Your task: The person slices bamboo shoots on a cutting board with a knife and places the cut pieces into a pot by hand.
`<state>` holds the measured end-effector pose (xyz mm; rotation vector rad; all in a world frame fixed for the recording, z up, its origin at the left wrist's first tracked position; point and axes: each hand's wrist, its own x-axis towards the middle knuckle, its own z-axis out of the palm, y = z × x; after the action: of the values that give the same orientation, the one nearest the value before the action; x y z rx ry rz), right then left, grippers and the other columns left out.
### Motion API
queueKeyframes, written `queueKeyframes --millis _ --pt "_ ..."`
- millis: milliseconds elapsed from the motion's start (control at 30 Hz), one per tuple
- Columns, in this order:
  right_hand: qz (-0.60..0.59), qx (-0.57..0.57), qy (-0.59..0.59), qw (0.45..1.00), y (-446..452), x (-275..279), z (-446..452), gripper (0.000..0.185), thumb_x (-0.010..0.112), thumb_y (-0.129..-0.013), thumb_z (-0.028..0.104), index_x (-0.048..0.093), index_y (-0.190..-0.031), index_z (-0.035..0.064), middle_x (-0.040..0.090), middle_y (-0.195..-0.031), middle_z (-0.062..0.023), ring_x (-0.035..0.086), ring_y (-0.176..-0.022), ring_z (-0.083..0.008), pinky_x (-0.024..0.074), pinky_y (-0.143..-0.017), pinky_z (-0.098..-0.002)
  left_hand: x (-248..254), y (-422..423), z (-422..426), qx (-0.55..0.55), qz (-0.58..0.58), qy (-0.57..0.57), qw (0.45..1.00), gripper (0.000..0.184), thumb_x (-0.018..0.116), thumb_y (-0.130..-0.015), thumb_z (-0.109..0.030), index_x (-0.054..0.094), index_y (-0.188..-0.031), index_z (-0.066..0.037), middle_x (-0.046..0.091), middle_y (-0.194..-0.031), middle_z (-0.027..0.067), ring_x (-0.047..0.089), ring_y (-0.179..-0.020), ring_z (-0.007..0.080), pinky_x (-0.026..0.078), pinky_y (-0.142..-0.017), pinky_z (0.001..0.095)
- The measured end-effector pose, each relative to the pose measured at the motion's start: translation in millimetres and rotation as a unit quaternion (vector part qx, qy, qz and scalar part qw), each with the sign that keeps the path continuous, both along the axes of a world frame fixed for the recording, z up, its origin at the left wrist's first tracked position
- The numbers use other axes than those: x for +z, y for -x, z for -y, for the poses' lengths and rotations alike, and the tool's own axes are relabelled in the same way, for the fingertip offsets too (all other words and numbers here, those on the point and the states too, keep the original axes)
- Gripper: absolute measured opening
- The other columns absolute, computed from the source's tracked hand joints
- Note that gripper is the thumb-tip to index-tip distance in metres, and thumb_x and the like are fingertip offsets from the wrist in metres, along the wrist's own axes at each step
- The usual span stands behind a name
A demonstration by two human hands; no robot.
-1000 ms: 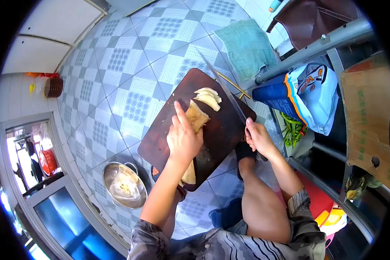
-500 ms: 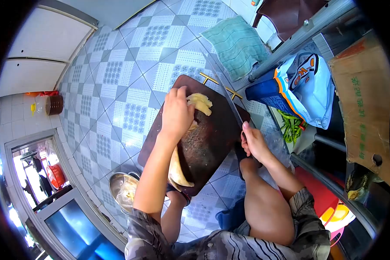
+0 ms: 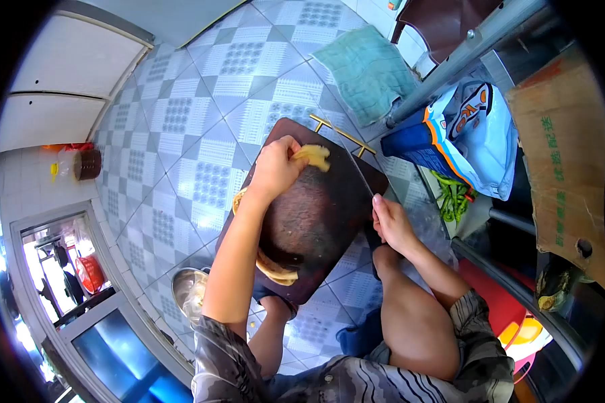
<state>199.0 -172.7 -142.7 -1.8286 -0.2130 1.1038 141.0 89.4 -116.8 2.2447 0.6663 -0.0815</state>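
Observation:
My left hand (image 3: 274,168) pinches some pale yellow food slices (image 3: 314,157) over the far part of a dark cutting board (image 3: 309,218). I cannot tell exactly what food it is. In my right hand (image 3: 392,221) is the handle of a knife (image 3: 364,180), whose blade shows nearly edge-on along the board's right side. A longer, curved pale piece (image 3: 277,271) lies near the board's lower left edge. Another pale piece (image 3: 238,199) shows at the left edge, partly hidden by my left forearm.
A metal bowl (image 3: 188,289) with pale contents stands on the tiled floor to the left. Green peppers (image 3: 454,199) lie beside a blue and white bag (image 3: 480,144) on the right, near a cardboard box (image 3: 561,154). A green mat (image 3: 366,74) lies farther off.
My left hand has drawn the yellow slices together and now pinches them. The pale pieces at the board's left have shifted. My right hand keeps the knife almost in place.

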Motion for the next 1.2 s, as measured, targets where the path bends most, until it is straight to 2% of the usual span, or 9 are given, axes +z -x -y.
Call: queueKeyframes --millis 33,100,133,200,300,500,767,967,1200 --pt "0.001 -0.005 -0.008 1.000 1.1 -1.9 0.9 0.055 0.042 -0.096 0.048 0.047 -0.063 0.0051 0.044 -0.051 -0.0007 0.047 -0.047 -0.0113 0.0358 -0.046 -0.0296 4.1 0.7 -1.3 0.003 0.001 -0.002 1.000 0.020 0.072 -0.072 -0.009 0.058 -0.085 -0.002 0.063 -0.074 0.0116 0.062 -0.068 0.0285 0.047 -0.063 0.0366" --pt "0.005 -0.006 -0.022 1.000 2.6 -4.7 2.6 0.053 0.042 -0.096 0.047 0.047 -0.063 0.0049 0.044 -0.051 -0.0005 0.046 -0.047 -0.0111 0.0355 -0.045 -0.0297 18.3 1.1 -4.3 0.083 0.011 0.155 0.984 0.016 0.069 -0.079 -0.010 0.059 -0.087 0.000 0.064 -0.073 0.0071 0.062 -0.068 0.0147 0.048 -0.057 0.0261" --pt "0.014 0.000 -0.020 1.000 3.1 -5.2 3.9 0.052 0.043 -0.096 0.045 0.047 -0.064 0.0049 0.044 -0.052 -0.0007 0.045 -0.048 -0.0108 0.0352 -0.045 -0.0299 34.6 1.7 -3.6 0.089 0.015 0.149 0.985 0.016 0.069 -0.079 -0.010 0.059 -0.087 0.000 0.064 -0.073 0.0071 0.062 -0.068 0.0147 0.048 -0.057 0.0261" --pt "0.038 0.001 -0.031 0.999 5.3 -4.2 3.4 0.047 0.045 -0.096 0.042 0.047 -0.065 0.0057 0.043 -0.052 0.0001 0.043 -0.048 -0.0097 0.0340 -0.046 -0.0291 70.7 11.3 -1.5 0.182 0.065 0.365 0.911 0.015 0.065 -0.082 -0.007 0.058 -0.091 0.002 0.066 -0.080 0.0086 0.064 -0.070 0.0136 0.052 -0.061 0.0241" --pt "0.035 -0.007 -0.048 0.998 8.1 -22.2 9.0 0.045 0.045 -0.096 0.043 0.048 -0.068 0.0072 0.041 -0.051 0.0020 0.041 -0.045 -0.0083 0.0328 -0.042 -0.0264 107.7 46.4 -4.2 0.236 0.131 0.451 0.851 0.017 0.064 -0.082 -0.004 0.056 -0.094 0.004 0.066 -0.087 0.0135 0.066 -0.071 0.0167 0.055 -0.068 0.0266" --pt "-0.033 0.001 -0.040 0.999 -0.5 -17.3 8.1 0.047 0.038 -0.097 0.046 0.044 -0.067 0.0110 0.040 -0.048 0.0015 0.037 -0.036 -0.0078 0.0295 -0.030 -0.0239 141.4 157.9 -6.9 0.356 0.205 0.478 0.777 0.013 0.062 -0.080 -0.001 0.059 -0.092 0.003 0.066 -0.088 0.0128 0.067 -0.072 0.0191 0.058 -0.065 0.0300" --pt "-0.011 0.081 -0.040 0.996 20.3 -1.2 -0.4 0.052 0.031 -0.097 0.050 0.044 -0.069 0.0083 0.041 -0.048 -0.0017 0.038 -0.036 -0.0097 0.0319 -0.033 -0.0237 94.3 275.2 14.3 0.509 0.341 0.473 0.633 0.010 0.063 -0.078 -0.001 0.058 -0.087 -0.003 0.065 -0.082 0.0101 0.062 -0.057 0.0154 0.054 -0.054 0.0255" --pt "-0.023 0.069 0.028 0.997 27.1 -4.5 -5.7 0.055 0.032 -0.095 0.057 0.043 -0.070 0.0089 0.040 -0.049 -0.0023 0.038 -0.036 -0.0112 0.0313 -0.033 -0.0247 58.1 346.3 38.1 0.561 0.358 0.451 0.594 0.013 0.061 -0.082 0.000 0.058 -0.095 0.000 0.065 -0.079 0.0099 0.066 -0.066 0.0164 0.056 -0.061 0.0270" --pt "-0.009 0.028 0.055 0.998 25.1 -6.8 -7.1 0.057 0.035 -0.092 0.062 0.042 -0.071 0.0099 0.037 -0.048 -0.0022 0.034 -0.034 -0.0124 0.0294 -0.032 -0.0264 25.1 414.0 57.4 0.590 0.402 0.453 0.534 0.019 0.062 -0.080 0.005 0.059 -0.098 -0.002 0.066 -0.095 0.0124 0.068 -0.079 0.0195 0.059 -0.071 0.0303"
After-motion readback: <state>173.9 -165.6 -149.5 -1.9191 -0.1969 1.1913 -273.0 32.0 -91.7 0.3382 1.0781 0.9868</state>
